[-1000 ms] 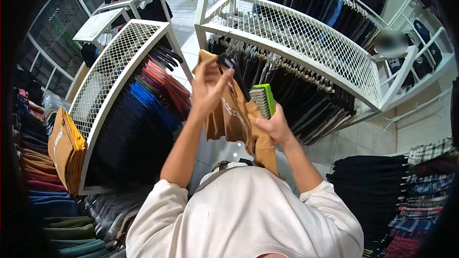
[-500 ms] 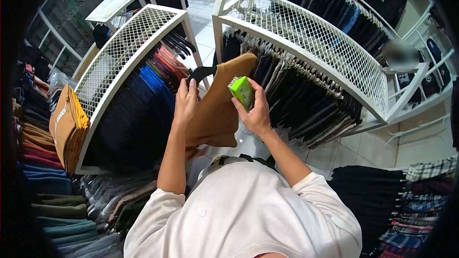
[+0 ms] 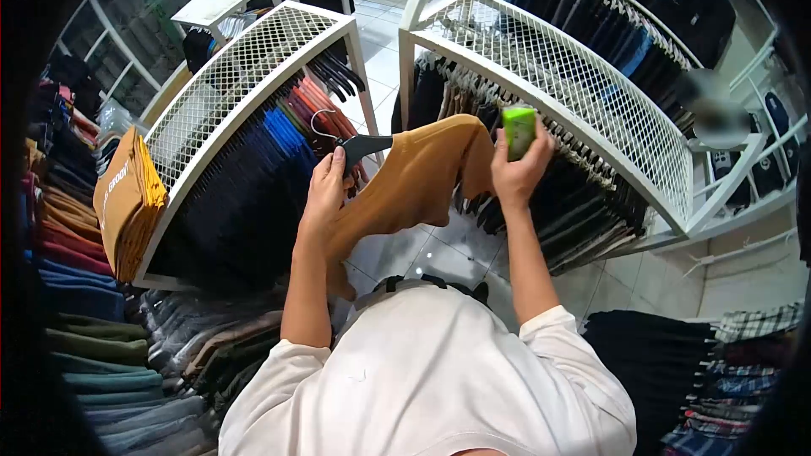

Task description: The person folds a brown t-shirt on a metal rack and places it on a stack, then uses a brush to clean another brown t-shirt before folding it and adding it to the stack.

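My left hand (image 3: 323, 187) is closed round one end of a black clothes hanger (image 3: 368, 145), its metal hook pointing up. From the hanger hangs a tan garment (image 3: 405, 177), stretched to the right and dangling in front of my body. My right hand (image 3: 525, 171) grips a bright green brush (image 3: 519, 128), somewhat blurred by motion. It is held up to the right of the garment, apart from its main cloth. In this frame the bristles are hard to make out.
White mesh-topped racks stand ahead on the left (image 3: 245, 42) and right (image 3: 583, 76), packed with hanging clothes. Folded tan and yellow clothes (image 3: 127, 203) lean at the left rack's end. Stacked garments (image 3: 101, 380) fill the lower left; dark trousers (image 3: 646, 363) lie lower right.
My right hand has moved the brush right and slightly up, away from the garment. The garment has swung out to the right, and my left hand still holds the hanger.
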Available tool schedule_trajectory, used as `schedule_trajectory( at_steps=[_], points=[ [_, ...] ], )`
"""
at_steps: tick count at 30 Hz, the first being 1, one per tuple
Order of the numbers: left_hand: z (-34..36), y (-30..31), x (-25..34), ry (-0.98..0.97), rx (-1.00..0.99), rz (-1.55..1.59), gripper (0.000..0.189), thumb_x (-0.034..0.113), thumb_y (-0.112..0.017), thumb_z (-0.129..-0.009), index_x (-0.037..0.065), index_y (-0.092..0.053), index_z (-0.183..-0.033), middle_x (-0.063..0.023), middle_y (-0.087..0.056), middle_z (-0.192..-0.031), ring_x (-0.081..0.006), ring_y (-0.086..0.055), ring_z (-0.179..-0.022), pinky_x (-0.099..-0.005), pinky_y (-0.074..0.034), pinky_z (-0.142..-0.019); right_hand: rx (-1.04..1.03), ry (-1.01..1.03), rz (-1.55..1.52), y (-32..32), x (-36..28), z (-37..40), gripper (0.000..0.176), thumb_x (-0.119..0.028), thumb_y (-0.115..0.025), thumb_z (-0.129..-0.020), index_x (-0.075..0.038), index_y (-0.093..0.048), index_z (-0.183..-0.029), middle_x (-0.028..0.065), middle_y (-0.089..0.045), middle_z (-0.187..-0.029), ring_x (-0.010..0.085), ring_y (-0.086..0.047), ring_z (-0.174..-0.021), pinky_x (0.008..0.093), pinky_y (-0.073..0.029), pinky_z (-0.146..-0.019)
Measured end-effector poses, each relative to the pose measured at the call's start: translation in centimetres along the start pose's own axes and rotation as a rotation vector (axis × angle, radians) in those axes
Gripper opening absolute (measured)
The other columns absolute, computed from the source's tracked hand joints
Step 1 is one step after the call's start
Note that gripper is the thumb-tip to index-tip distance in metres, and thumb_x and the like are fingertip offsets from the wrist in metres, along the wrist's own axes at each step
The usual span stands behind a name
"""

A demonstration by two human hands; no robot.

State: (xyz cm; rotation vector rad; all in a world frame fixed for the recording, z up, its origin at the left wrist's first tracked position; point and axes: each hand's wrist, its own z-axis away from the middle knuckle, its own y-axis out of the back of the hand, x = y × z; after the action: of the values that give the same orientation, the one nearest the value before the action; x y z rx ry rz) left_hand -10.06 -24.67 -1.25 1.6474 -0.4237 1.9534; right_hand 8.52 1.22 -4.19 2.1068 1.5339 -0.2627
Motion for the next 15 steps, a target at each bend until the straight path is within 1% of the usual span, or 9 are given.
schedule_trajectory(
  at_steps=[2,3,4,5,6,8,10,12,15],
  points=[
    [-0.2,-0.6,-0.2,0.005,-0.049,0.009,0.046,0.047,-0.042,-0.109,0.008,-0.061,-0.093,0.0042,-0.046,-0.063,-0.0043,-0.035,-0.049,-0.0242,-0.027,-0.045,-0.078,0.067,-0.084,-0.4,-2.0,0.8,0.066,-0.023,-0.078,-0.087,0.001,-0.048,-0.141,0.0222,-0.054,-0.121,0.0387,-0.053,-0.114,0.0484,-0.044,-0.099],
    [-0.5,-0.9,-0.2,0.004,-0.082,0.030,0.045,0.047,-0.042,-0.109,0.009,-0.061,-0.094,0.0044,-0.046,-0.063,-0.0034,-0.034,-0.049,-0.0230,-0.027,-0.044,-0.125,0.030,-0.116,-1.0,-3.0,1.8,0.065,-0.022,-0.079,-0.086,-0.001,-0.050,-0.140,0.0215,-0.054,-0.121,0.0385,-0.054,-0.113,0.0489,-0.044,-0.098],
    [-0.8,-1.2,-0.3,0.003,-0.098,0.027,0.045,0.047,-0.042,-0.109,0.009,-0.061,-0.094,0.0044,-0.046,-0.063,-0.0034,-0.034,-0.049,-0.0230,-0.027,-0.044,-0.155,0.052,-0.148,-1.5,-4.2,2.9,0.065,-0.019,-0.080,-0.083,-0.002,-0.050,-0.138,0.0210,-0.054,-0.121,0.0389,-0.054,-0.113,0.0492,-0.044,-0.099],
    [-1.1,-1.4,-0.3,0.030,-0.132,0.055,0.045,0.048,-0.042,-0.109,0.009,-0.061,-0.095,0.0045,-0.047,-0.064,-0.0031,-0.035,-0.048,-0.0224,-0.027,-0.043,-0.166,0.063,-0.253,-2.2,-5.1,4.3,0.066,-0.017,-0.080,-0.080,-0.002,-0.050,-0.137,0.0209,-0.055,-0.121,0.0390,-0.054,-0.115,0.0478,-0.044,-0.100],
    [-1.4,-1.6,-0.3,0.057,-0.163,0.083,0.044,0.048,-0.042,-0.109,0.010,-0.060,-0.097,0.0046,-0.047,-0.064,-0.0028,-0.035,-0.048,-0.0217,-0.026,-0.043,-0.264,0.042,-0.306,-2.3,-6.2,6.0,0.069,-0.014,-0.080,-0.077,-0.003,-0.050,-0.138,0.0199,-0.055,-0.122,0.0381,-0.054,-0.116,0.0465,-0.044,-0.102],
    [-1.5,-2.2,0.0,0.061,-0.140,0.100,0.043,0.049,-0.043,-0.109,0.010,-0.060,-0.098,0.0046,-0.047,-0.064,-0.0027,-0.035,-0.048,-0.0213,-0.026,-0.042,-0.553,0.181,-0.368,-1.2,-7.5,7.8,0.078,-0.008,-0.080,-0.071,-0.007,-0.048,-0.142,0.0161,-0.056,-0.123,0.0361,-0.056,-0.114,0.0464,-0.045,-0.103],
    [-1.4,-2.6,0.5,0.068,-0.109,0.120,0.043,0.049,-0.043,-0.109,0.011,-0.059,-0.099,0.0046,-0.047,-0.064,-0.0025,-0.035,-0.047,-0.0209,-0.026,-0.042,-0.551,0.170,-0.462,-0.2,-8.9,8.3,0.079,-0.008,-0.081,-0.071,-0.008,-0.049,-0.143,0.0153,-0.056,-0.123,0.0358,-0.056,-0.114,0.0456,-0.046,-0.102],
    [-1.0,-2.8,0.8,0.053,-0.100,0.090,0.043,0.049,-0.043,-0.108,0.011,-0.059,-0.099,0.0047,-0.047,-0.064,-0.0023,-0.034,-0.047,-0.0210,-0.026,-0.042,-0.514,0.175,-0.439,0.2,-8.5,6.9,0.077,-0.010,-0.081,-0.071,-0.008,-0.050,-0.142,0.0149,-0.056,-0.123,0.0352,-0.056,-0.113,0.0449,-0.046,-0.101],
    [-0.7,-3.1,0.7,0.046,-0.163,0.088,0.043,0.049,-0.043,-0.109,0.011,-0.060,-0.099,0.0047,-0.047,-0.065,-0.0022,-0.035,-0.048,-0.0214,-0.025,-0.042,-0.303,0.159,-0.237,-0.3,-5.7,3.4,0.068,-0.016,-0.081,-0.077,-0.005,-0.051,-0.138,0.0169,-0.057,-0.119,0.0355,-0.057,-0.112,0.0446,-0.046,-0.099]
  ],
)
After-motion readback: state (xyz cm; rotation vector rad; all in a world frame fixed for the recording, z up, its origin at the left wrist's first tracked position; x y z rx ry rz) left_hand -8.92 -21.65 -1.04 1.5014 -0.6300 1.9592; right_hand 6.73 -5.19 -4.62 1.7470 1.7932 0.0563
